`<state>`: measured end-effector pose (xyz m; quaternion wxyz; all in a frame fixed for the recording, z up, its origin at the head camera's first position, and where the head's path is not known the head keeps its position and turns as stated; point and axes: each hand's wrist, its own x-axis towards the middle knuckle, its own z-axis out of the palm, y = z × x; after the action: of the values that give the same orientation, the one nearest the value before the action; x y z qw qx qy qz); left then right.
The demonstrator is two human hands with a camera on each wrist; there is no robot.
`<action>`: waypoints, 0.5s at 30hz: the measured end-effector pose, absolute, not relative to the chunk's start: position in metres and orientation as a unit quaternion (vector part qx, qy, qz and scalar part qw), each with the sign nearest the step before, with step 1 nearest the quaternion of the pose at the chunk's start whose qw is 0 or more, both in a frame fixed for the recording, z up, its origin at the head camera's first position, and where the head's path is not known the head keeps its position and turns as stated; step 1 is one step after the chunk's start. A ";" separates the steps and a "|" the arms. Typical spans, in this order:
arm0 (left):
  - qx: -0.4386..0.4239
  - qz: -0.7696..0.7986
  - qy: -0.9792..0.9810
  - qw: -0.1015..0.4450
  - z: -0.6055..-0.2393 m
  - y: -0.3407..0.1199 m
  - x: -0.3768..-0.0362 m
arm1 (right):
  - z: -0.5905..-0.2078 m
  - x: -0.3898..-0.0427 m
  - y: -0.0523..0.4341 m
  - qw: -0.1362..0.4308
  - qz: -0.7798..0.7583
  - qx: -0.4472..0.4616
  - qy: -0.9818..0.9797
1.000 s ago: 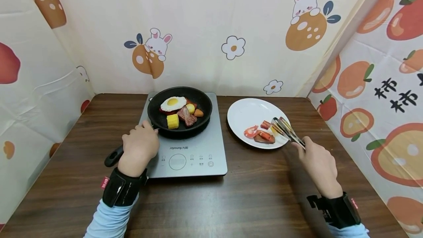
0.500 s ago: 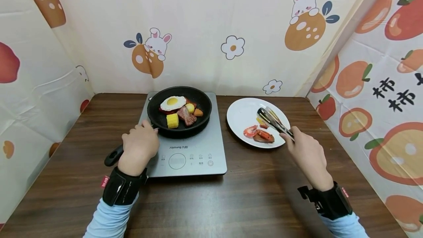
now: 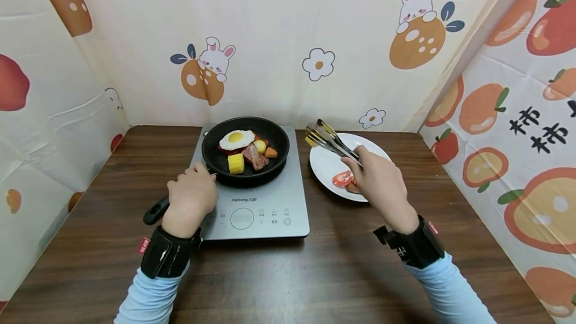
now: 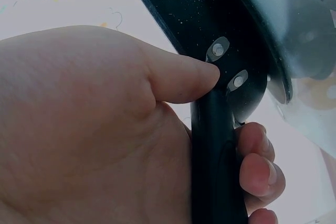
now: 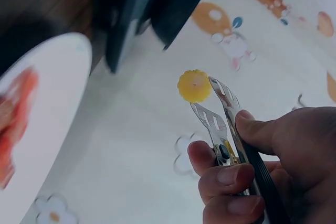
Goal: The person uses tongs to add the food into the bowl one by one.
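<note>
My left hand (image 3: 191,199) grips the black handle (image 4: 216,156) of a black frying pan (image 3: 245,150) that sits on a grey induction cooker (image 3: 270,204). In the pan lie a fried egg (image 3: 236,139), a corn piece (image 3: 235,163), meat and other bits. My right hand (image 3: 380,184) holds metal tongs (image 3: 330,141), raised between the pan and a white plate (image 3: 328,164). The tong tips pinch a small yellow corn slice (image 5: 194,86). A shrimp (image 3: 342,179) shows on the plate, partly hidden by my right hand.
The wooden table (image 3: 315,274) is walled in on three sides by cloth printed with rabbits and fruit (image 3: 315,39). The cooker's control panel (image 3: 254,216) faces me.
My right hand has lifted the tongs off the plate with the yellow slice and carried them left and up toward the pan. The left hand has stayed on the pan handle.
</note>
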<state>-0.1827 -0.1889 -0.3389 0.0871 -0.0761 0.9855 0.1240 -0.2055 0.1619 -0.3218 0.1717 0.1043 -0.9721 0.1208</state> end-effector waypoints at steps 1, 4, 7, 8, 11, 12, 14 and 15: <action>-0.076 0.125 0.985 0.087 -0.339 -0.189 -0.183 | -0.321 -0.208 0.156 0.173 0.124 0.111 -0.971; -0.076 0.125 0.986 0.084 -0.339 -0.189 -0.183 | -0.321 -0.213 0.139 0.165 0.134 0.126 -0.969; -0.076 0.124 0.986 0.082 -0.339 -0.189 -0.183 | -0.323 -0.218 0.125 0.150 0.135 0.133 -0.970; -0.076 0.123 0.986 0.082 -0.339 -0.189 -0.183 | -0.324 -0.220 0.120 0.147 0.133 0.135 -0.971; -0.076 0.122 0.986 0.083 -0.339 -0.189 -0.183 | -0.329 -0.227 0.109 0.147 0.124 0.139 -0.971; -0.077 0.122 0.986 0.084 -0.338 -0.189 -0.183 | -0.330 -0.230 0.106 0.149 0.120 0.142 -0.971; -0.077 0.122 0.986 0.086 -0.338 -0.189 -0.183 | -0.333 -0.234 0.099 0.151 0.115 0.149 -0.970; -0.077 0.123 0.986 0.087 -0.338 -0.189 -0.183 | -0.334 -0.236 0.096 0.151 0.113 0.152 -0.970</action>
<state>-0.1827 -0.1885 -0.3379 0.0870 -0.0775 0.9856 0.1226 -0.2363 0.0962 -0.3338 0.1512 0.1521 -0.9702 0.1126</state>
